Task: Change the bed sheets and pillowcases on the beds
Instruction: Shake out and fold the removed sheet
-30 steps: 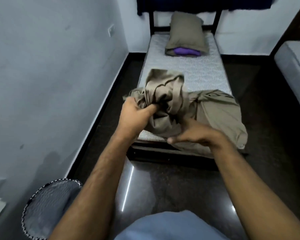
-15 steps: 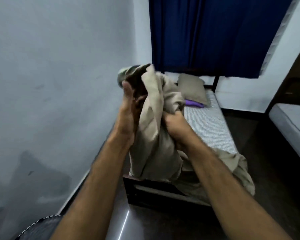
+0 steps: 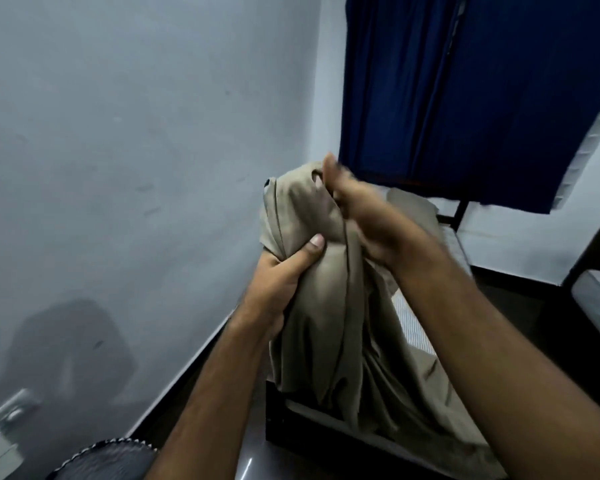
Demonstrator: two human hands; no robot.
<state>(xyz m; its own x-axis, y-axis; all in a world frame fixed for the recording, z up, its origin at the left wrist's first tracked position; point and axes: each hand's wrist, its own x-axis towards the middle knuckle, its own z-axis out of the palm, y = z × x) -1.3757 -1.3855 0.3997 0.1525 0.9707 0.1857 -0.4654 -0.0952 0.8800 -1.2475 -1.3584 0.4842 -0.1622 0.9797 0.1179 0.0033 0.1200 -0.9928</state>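
At far left, low: a grey fitting on the wall (image 3: pixel 118 168), blurred, with the rim of a dark round basket (image 3: pixel 101 460) near the bottom edge.
Left hand (image 3: pixel 278 289): raised in front of the wall, fingers and thumb curled tight round a bunch of the khaki sheet (image 3: pixel 326 306), thumb pressed into the cloth.
Sheet: gathered into a tall bundle between both hands, its lower part trailing down onto the foot of the bed (image 3: pixel 291 410).
Right hand (image 3: pixel 368 220): above and to the right of the left one, touching the top of the bundle; motion blur hides whether the fingers pinch the cloth.
Bed: dark frame, striped mattress (image 3: pixel 413 323) showing beside the sheet, a pillow (image 3: pixel 416 209) at the far end.
Behind: a dark blue curtain (image 3: pixel 465 98).
Far right: the edge of a second bed (image 3: pixel 596 292).
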